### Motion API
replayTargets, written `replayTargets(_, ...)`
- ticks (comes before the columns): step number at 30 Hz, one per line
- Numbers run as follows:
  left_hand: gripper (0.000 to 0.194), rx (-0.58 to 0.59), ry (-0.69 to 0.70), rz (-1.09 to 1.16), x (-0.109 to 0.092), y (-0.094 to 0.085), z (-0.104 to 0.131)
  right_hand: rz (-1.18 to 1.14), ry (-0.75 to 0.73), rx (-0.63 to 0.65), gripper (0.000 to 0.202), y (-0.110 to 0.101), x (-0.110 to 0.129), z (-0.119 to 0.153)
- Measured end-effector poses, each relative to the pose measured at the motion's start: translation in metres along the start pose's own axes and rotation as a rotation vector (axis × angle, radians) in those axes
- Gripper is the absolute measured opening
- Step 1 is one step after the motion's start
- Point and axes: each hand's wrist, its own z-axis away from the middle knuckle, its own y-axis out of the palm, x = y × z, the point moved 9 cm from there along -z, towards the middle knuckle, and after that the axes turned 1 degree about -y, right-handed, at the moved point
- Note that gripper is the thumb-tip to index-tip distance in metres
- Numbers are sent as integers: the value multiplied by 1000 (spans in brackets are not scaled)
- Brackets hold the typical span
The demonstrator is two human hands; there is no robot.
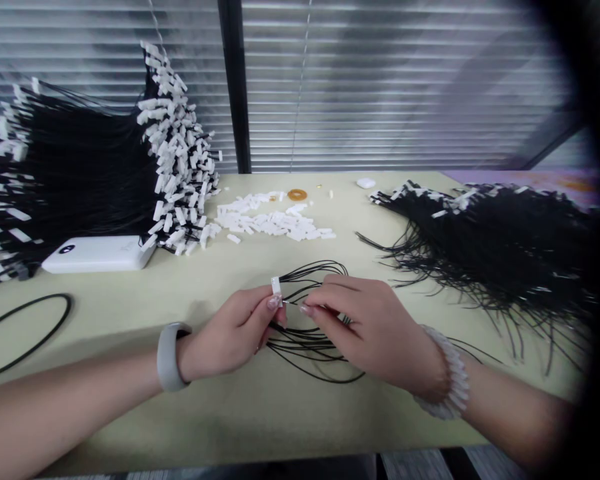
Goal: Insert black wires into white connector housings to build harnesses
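Toward the front edge of the pale table (205,427), about midway between its left and right sides, two bare hands work close together on a white connector housing (275,287). The left hand (243,327), with a grey wristband (169,357) behind it, pinches the housing between thumb and forefinger, the piece standing nearly upright. The right hand (365,327), wearing a pale beaded bracelet (453,380), has thumb and forefinger pressed together on a thin wire end (293,304), which points left and reaches the housing; whether it has entered a slot is too small to tell. A looped bunch of thin black wires (305,347) spreads between the hands, passing behind the right one.

Along the back edge, left of the middle, loose white housings (270,223) lie scattered, with an amber tape roll (297,195) just beyond them and a small white case (366,183) farther right. Toward the back left corner rises a tall stack of black wires (95,167), white connectors (177,153) capping both its ends. A white power bank (100,255) lies just in front of it, and a thick black cable (67,313) curves in from the left edge. Toward the back right corner spreads a heap of black wires (505,233), some white connectors along its far side. Window blinds (390,100) hang behind the back edge.
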Motion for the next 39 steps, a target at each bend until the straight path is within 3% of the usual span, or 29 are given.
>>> replayTargets(39,35,8,7,-22,-1,1,2,-33,-55,40,12,2,2,0)
